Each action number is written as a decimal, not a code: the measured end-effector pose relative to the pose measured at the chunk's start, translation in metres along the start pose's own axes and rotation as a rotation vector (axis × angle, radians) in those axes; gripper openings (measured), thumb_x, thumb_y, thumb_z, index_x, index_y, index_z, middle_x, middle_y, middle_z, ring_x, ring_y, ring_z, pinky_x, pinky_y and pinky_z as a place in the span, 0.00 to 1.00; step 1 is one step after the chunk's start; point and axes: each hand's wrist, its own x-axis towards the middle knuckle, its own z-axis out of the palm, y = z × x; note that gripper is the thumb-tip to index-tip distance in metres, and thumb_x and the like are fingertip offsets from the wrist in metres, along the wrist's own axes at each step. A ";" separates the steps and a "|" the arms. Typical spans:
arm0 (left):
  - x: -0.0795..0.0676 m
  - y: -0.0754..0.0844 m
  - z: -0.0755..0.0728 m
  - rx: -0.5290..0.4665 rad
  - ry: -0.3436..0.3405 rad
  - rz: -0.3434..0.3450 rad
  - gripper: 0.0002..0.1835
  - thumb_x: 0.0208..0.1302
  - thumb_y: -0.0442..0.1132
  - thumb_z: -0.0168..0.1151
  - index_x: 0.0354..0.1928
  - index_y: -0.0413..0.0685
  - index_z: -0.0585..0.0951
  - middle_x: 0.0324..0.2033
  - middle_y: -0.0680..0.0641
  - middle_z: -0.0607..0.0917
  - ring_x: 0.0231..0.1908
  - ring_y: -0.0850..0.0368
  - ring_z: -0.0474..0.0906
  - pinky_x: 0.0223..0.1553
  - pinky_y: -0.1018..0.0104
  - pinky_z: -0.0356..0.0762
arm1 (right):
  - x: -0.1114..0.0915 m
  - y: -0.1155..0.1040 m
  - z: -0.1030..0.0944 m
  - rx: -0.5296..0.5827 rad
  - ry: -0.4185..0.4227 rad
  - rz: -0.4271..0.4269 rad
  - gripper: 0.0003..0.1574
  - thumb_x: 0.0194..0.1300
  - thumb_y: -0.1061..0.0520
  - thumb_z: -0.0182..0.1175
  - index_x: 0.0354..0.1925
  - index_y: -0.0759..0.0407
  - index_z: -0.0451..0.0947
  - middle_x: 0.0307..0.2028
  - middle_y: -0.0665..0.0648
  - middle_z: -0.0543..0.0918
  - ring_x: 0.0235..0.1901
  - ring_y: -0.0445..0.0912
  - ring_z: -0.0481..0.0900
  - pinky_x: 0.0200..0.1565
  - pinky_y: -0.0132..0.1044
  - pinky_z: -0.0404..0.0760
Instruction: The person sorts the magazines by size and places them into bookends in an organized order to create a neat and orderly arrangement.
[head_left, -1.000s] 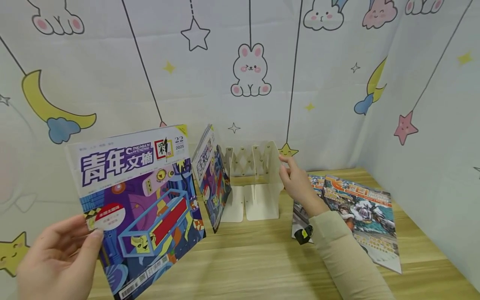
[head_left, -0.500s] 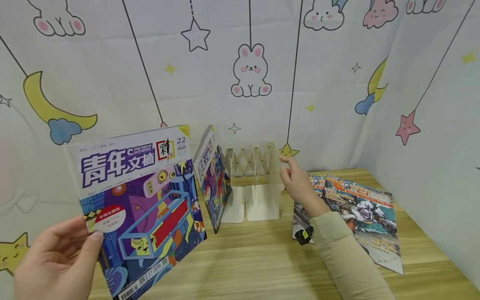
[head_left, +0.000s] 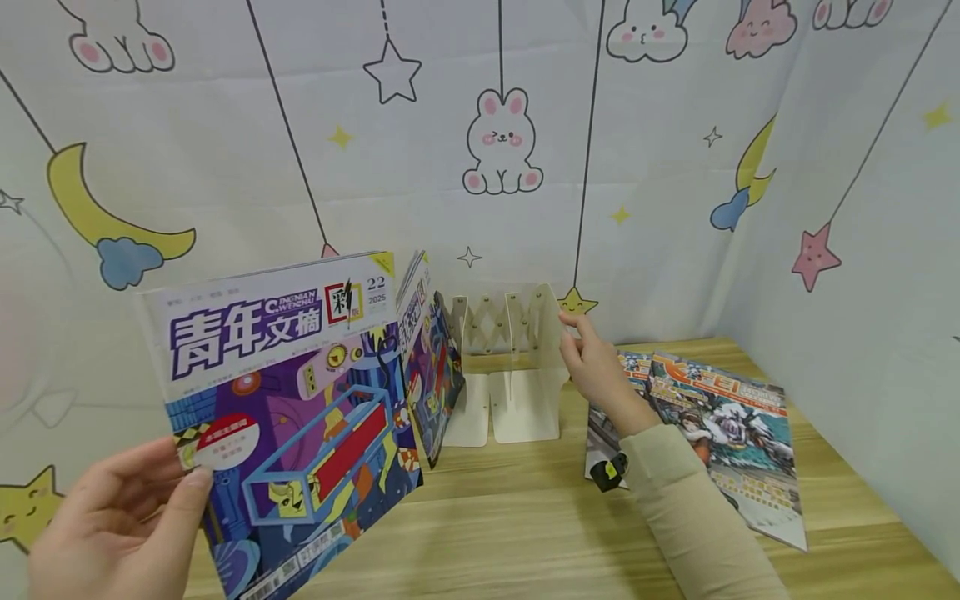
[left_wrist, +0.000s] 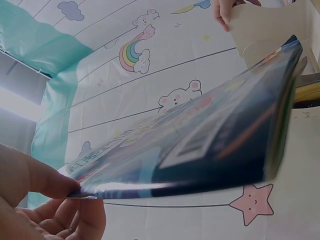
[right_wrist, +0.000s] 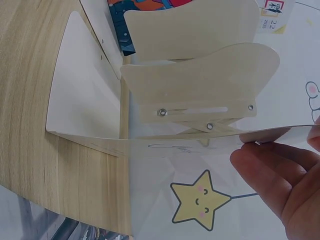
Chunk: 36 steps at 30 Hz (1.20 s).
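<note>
My left hand [head_left: 120, 525] pinches the left edge of a purple-and-blue magazine [head_left: 300, 425], thumb on its cover, and holds it up tilted above the table. Another magazine with a similar cover [head_left: 433, 379] stands upright, leaning a little, at the left side of a cream metal expandable bookend [head_left: 550, 350]. The held magazine's right edge overlaps it in the head view; whether they touch I cannot tell. My right hand [head_left: 600, 367] grips the bookend's right end plate [right_wrist: 100, 142] at its edge, with thumb and fingers on either side in the right wrist view.
More magazines [head_left: 738, 433] lie flat and overlapping on the wooden table [head_left: 510, 517] at the right, partly under my right forearm. A black wrist strap [head_left: 607, 471] shows at that sleeve. A white cartoon-print cloth [head_left: 420, 150] hangs behind and at the right.
My left hand has moved the magazine slightly right, toward the standing one, so its edge now covers part of that cover. The right hand and bookend stay put.
</note>
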 end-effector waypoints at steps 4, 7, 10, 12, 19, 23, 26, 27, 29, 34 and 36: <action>-0.002 0.001 0.001 -0.002 -0.005 0.001 0.14 0.62 0.32 0.61 0.50 0.45 0.78 0.31 0.69 0.79 0.27 0.75 0.77 0.26 0.87 0.74 | -0.001 0.001 0.001 -0.006 0.003 -0.001 0.28 0.76 0.47 0.36 0.70 0.50 0.55 0.18 0.57 0.72 0.08 0.43 0.53 0.11 0.32 0.58; -0.002 0.000 0.002 -0.005 -0.005 0.010 0.14 0.61 0.32 0.61 0.50 0.44 0.78 0.31 0.69 0.79 0.27 0.75 0.77 0.26 0.87 0.74 | -0.001 0.001 0.001 -0.008 0.009 -0.010 0.27 0.76 0.48 0.36 0.69 0.50 0.56 0.17 0.57 0.72 0.08 0.43 0.53 0.11 0.31 0.58; -0.002 0.000 0.002 -0.015 0.002 0.019 0.14 0.61 0.32 0.61 0.50 0.44 0.78 0.31 0.69 0.79 0.27 0.76 0.77 0.27 0.87 0.74 | -0.001 0.002 0.001 -0.009 0.008 -0.015 0.27 0.76 0.47 0.36 0.69 0.50 0.56 0.16 0.56 0.71 0.08 0.43 0.53 0.11 0.32 0.58; -0.003 0.000 0.002 -0.022 0.005 0.025 0.14 0.62 0.32 0.61 0.50 0.45 0.78 0.32 0.68 0.80 0.28 0.76 0.78 0.27 0.87 0.74 | -0.001 0.002 0.001 -0.008 0.005 -0.019 0.28 0.76 0.46 0.35 0.69 0.51 0.56 0.16 0.56 0.71 0.08 0.43 0.54 0.11 0.32 0.59; -0.004 0.001 0.001 -0.038 0.006 0.030 0.16 0.62 0.32 0.61 0.52 0.47 0.78 0.36 0.64 0.83 0.29 0.75 0.79 0.28 0.86 0.75 | -0.001 0.001 -0.001 0.002 0.003 -0.025 0.28 0.75 0.47 0.35 0.70 0.51 0.55 0.17 0.56 0.73 0.08 0.43 0.55 0.11 0.32 0.60; -0.006 0.002 0.002 -0.029 -0.016 0.009 0.16 0.63 0.33 0.60 0.53 0.49 0.78 0.39 0.59 0.84 0.30 0.73 0.79 0.29 0.86 0.75 | -0.001 0.000 -0.001 0.004 0.003 -0.030 0.28 0.76 0.47 0.35 0.69 0.52 0.55 0.14 0.55 0.69 0.08 0.42 0.54 0.11 0.31 0.58; -0.007 0.004 0.003 -0.039 -0.022 0.004 0.16 0.63 0.33 0.61 0.52 0.49 0.78 0.37 0.59 0.84 0.30 0.73 0.80 0.29 0.85 0.76 | -0.001 0.000 -0.001 0.005 0.001 -0.025 0.29 0.75 0.45 0.34 0.70 0.51 0.55 0.13 0.53 0.67 0.08 0.42 0.54 0.11 0.32 0.58; -0.007 0.006 0.004 -0.048 -0.023 0.005 0.16 0.62 0.33 0.61 0.52 0.48 0.78 0.37 0.60 0.83 0.30 0.72 0.80 0.29 0.85 0.76 | -0.002 -0.001 -0.001 0.006 0.001 -0.024 0.29 0.75 0.45 0.33 0.70 0.51 0.55 0.13 0.53 0.67 0.08 0.42 0.54 0.11 0.32 0.58; -0.007 0.008 0.004 -0.059 -0.024 0.002 0.15 0.62 0.33 0.62 0.51 0.48 0.79 0.35 0.62 0.82 0.30 0.72 0.80 0.28 0.85 0.76 | -0.002 -0.001 -0.001 0.004 0.003 -0.023 0.30 0.75 0.44 0.33 0.70 0.51 0.55 0.13 0.52 0.66 0.08 0.42 0.54 0.11 0.33 0.59; -0.010 0.014 0.007 -0.074 -0.056 0.004 0.16 0.60 0.32 0.63 0.51 0.48 0.79 0.32 0.67 0.81 0.27 0.74 0.80 0.26 0.82 0.77 | -0.002 -0.001 -0.001 0.006 0.008 -0.022 0.29 0.75 0.45 0.34 0.69 0.51 0.56 0.13 0.53 0.67 0.08 0.42 0.55 0.11 0.32 0.59; -0.011 0.015 0.009 -0.092 -0.072 0.013 0.16 0.59 0.30 0.63 0.50 0.47 0.79 0.32 0.69 0.81 0.26 0.75 0.80 0.25 0.81 0.78 | -0.002 0.000 -0.001 0.005 0.008 -0.022 0.29 0.75 0.45 0.34 0.69 0.50 0.56 0.14 0.54 0.68 0.08 0.42 0.55 0.11 0.33 0.59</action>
